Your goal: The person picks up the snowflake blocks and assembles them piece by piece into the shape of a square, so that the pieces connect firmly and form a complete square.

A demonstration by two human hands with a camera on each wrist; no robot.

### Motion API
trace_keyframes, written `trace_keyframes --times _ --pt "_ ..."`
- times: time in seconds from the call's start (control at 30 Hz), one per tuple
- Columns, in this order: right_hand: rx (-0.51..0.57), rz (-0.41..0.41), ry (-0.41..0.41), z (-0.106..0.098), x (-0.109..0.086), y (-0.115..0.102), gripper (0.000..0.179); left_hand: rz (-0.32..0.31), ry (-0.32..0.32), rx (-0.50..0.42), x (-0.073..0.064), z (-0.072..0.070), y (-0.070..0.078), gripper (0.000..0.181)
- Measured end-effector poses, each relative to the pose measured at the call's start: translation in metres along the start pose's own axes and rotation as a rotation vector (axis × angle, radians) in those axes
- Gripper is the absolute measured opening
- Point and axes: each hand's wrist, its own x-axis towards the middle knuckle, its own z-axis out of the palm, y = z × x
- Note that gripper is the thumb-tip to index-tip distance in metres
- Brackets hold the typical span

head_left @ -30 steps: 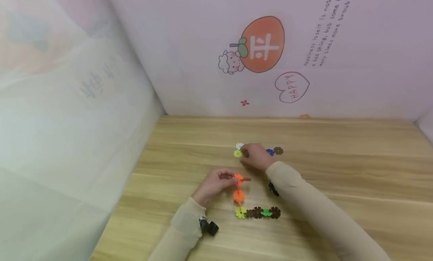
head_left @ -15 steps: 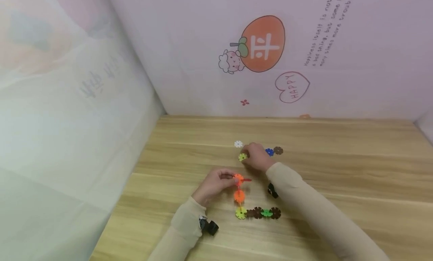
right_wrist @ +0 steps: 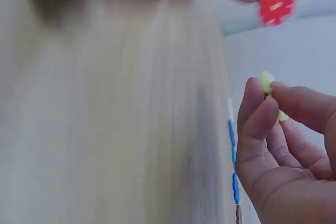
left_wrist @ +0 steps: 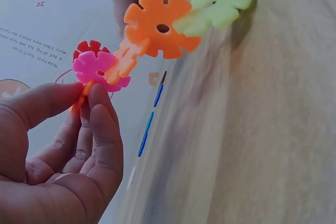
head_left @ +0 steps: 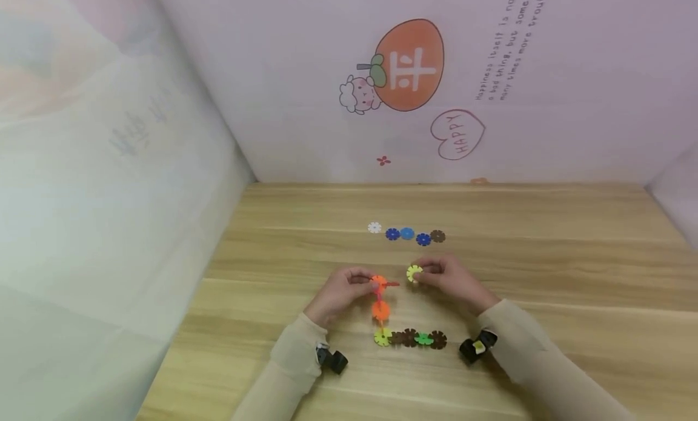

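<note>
My left hand (head_left: 338,294) pinches an orange notched disc (head_left: 378,281) at one end of a chain of interlocking snowflake discs. A red disc (head_left: 392,283) juts out to its right, and a pink disc (left_wrist: 94,68) shows beside my fingertips in the left wrist view. From there the chain runs through another orange disc (head_left: 380,312) to a yellow-green disc (head_left: 382,337), then rightward through brown discs (head_left: 409,338) and a green disc (head_left: 423,338). Between thumb and fingers, my right hand (head_left: 458,283) holds a loose yellow disc (head_left: 412,272), apart from the red one.
Farther back on the wooden table (head_left: 305,221) lies a row of loose discs: a white disc (head_left: 374,228), dark blue discs (head_left: 392,234), a light blue disc (head_left: 406,233) and a brown disc (head_left: 438,235). A printed cloth wall (head_left: 305,106) stands behind the table.
My right hand has taken the yellow disc from the back row and brought it nearer and to the right, uncovering the blue discs. The left hand keeps its pinch on the chain.
</note>
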Motion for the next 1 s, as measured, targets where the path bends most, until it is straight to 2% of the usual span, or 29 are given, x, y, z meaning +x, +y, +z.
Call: trace_keyframes --times 0.1,0.37,0.7,1.0 --pt "0.099 0.021 -0.022 0.001 -0.011 -0.003 0.035 -0.005 0.010 0.004 0.000 0.000 0.001 0.024" --pt "0.144 0.039 -0.035 0.008 -0.023 -0.010 0.033 -0.019 0.009 0.006 0.001 0.003 0.001 0.025" --pt "0.177 0.034 -0.034 0.012 -0.024 -0.008 0.032 -0.018 -0.030 0.011 0.003 0.005 -0.001 0.027" --pt "0.198 0.026 -0.022 0.014 -0.025 -0.010 0.033 -0.004 -0.038 0.009 0.001 0.005 0.000 0.025"
